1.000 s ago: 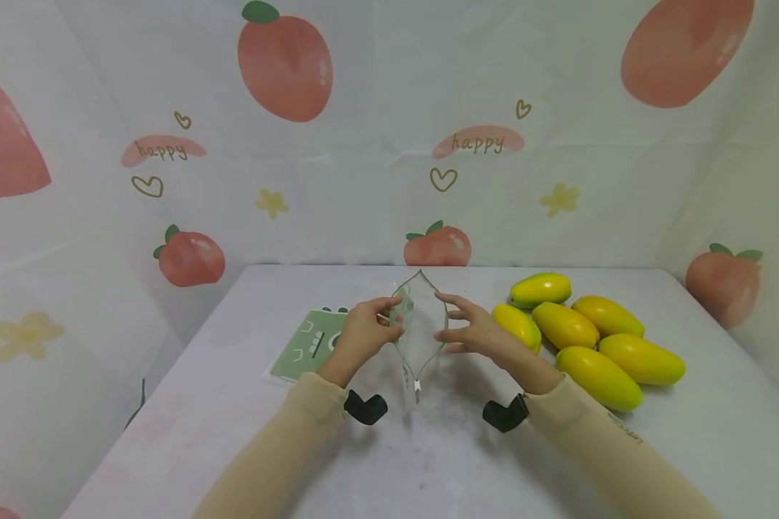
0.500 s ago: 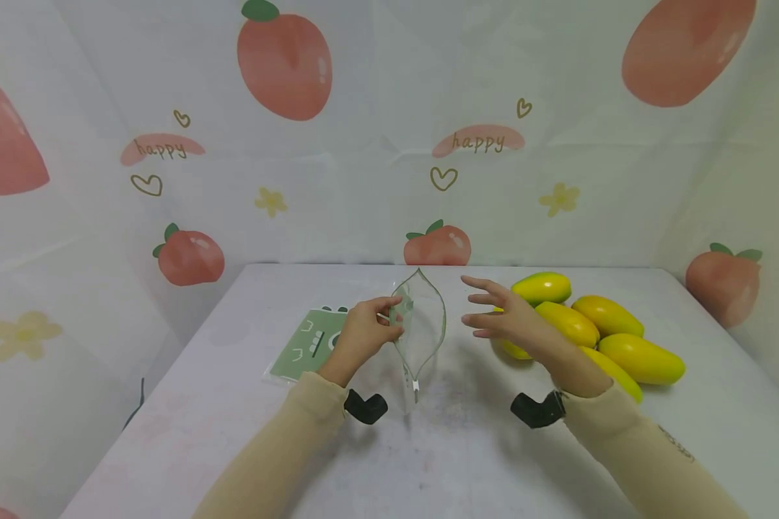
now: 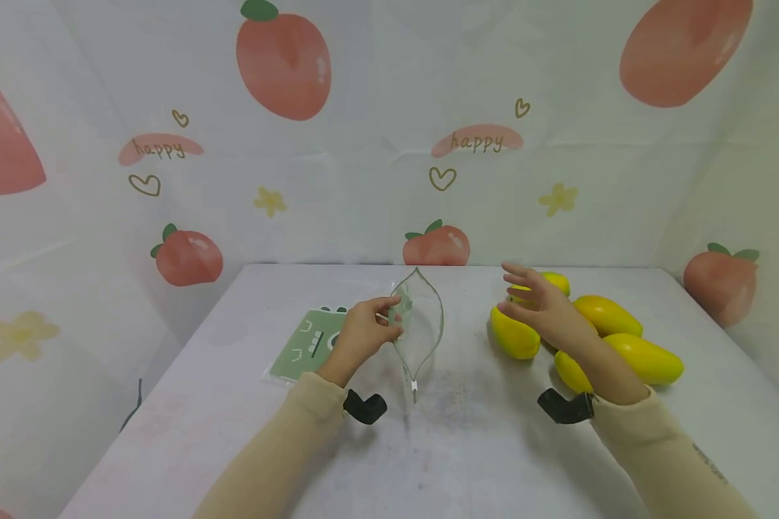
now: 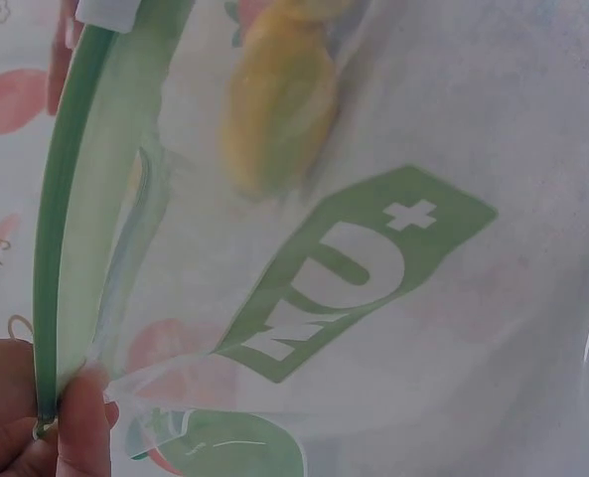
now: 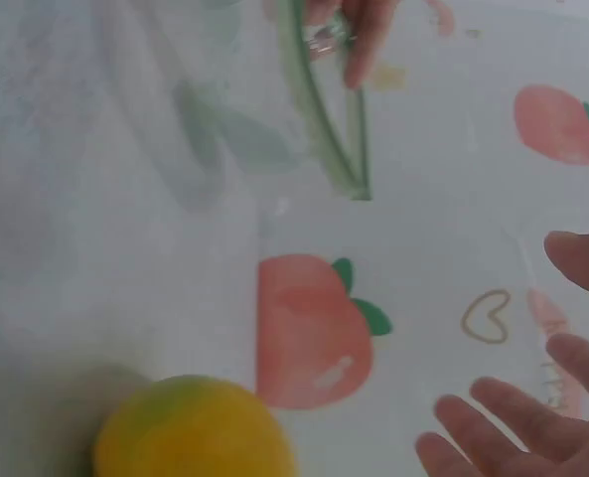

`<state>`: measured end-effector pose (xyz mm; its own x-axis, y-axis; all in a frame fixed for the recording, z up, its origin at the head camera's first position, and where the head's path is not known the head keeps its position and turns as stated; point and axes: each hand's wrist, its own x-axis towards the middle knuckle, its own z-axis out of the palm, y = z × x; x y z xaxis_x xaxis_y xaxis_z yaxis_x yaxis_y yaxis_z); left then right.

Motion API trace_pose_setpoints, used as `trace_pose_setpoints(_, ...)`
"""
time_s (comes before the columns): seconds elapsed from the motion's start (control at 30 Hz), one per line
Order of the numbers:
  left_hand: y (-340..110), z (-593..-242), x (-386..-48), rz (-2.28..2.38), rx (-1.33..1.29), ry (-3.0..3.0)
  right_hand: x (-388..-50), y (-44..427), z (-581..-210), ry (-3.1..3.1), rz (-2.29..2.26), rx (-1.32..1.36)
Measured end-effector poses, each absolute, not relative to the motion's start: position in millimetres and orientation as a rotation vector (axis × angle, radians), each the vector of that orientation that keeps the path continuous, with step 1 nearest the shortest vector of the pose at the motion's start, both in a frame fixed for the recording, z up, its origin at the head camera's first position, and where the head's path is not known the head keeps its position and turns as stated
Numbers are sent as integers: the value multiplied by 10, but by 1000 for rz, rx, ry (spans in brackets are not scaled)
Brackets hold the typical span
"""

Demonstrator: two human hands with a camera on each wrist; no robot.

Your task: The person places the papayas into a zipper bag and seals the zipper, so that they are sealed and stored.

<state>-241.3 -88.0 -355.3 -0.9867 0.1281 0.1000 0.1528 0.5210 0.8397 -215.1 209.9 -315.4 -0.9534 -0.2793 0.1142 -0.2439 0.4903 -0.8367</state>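
On the tabletop, the left hand pinches the left rim of the spread-open clear bag, probably light and floppy, best held there. The right hand, fingers apart and holding nothing, is by the yellow fruits at right, likely firm and smooth, best gripped round the middle. Bare room lies between bag and fruits, and nearer; the far edge is close.
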Motion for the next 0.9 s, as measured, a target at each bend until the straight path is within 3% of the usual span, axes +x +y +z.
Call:
trace_pose_setpoints(0.33,-894,-3549,-2407,-1488,-274,-2714,-2267,2117,-3508,2850,-1291,-344)
trace_pose_setpoints(0.9,-892,-3537,-2412,-1490,-275,-2714,-2385,2135,-3677,2864,-1187,-224)
